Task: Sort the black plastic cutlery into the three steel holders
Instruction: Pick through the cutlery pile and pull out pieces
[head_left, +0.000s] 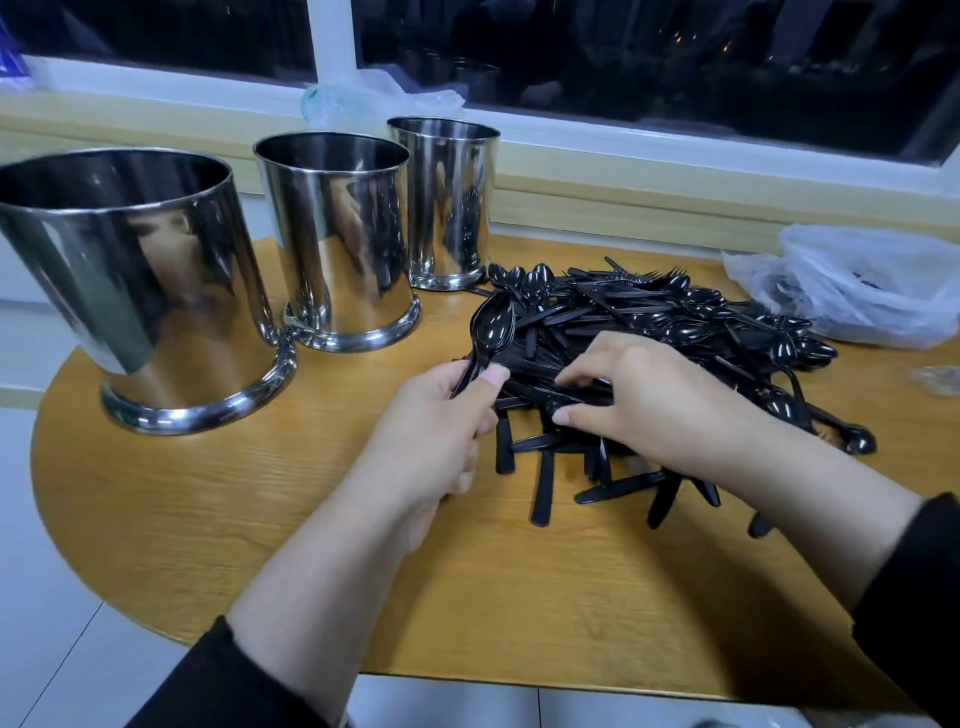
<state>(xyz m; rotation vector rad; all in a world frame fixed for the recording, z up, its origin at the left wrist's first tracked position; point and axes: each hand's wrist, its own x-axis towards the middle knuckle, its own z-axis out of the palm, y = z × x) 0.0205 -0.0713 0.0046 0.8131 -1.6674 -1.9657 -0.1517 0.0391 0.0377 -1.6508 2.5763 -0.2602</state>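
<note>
On the left of the round wooden worktop (156, 509) stands the nearest steel holder (140, 291), upright and widest in view. Just beside it, farther back, stands the middle holder (340, 244), and beyond that the far holder (447, 202), close to the window ledge. All three stand upright in a diagonal row; no cutlery shows above their rims, though their insides cannot be seen.

The left hand (436, 436) is closed around a small bunch of black spoons (491, 327), gripping the handles so the bowls point up and away towards the holders. To its right, the right hand (654, 395) lies palm-down on the near part of the cutlery pile (649, 332), fingers curled narrow and pressing into the handles; whether it has pinched a particular piece cannot be told.

The pile spreads across the middle and right of the worktop, spoons and forks tangled together, handles sticking out towards the person. At the far right edge lies a crumpled clear plastic bag (857, 291), close beside the pile.
</note>
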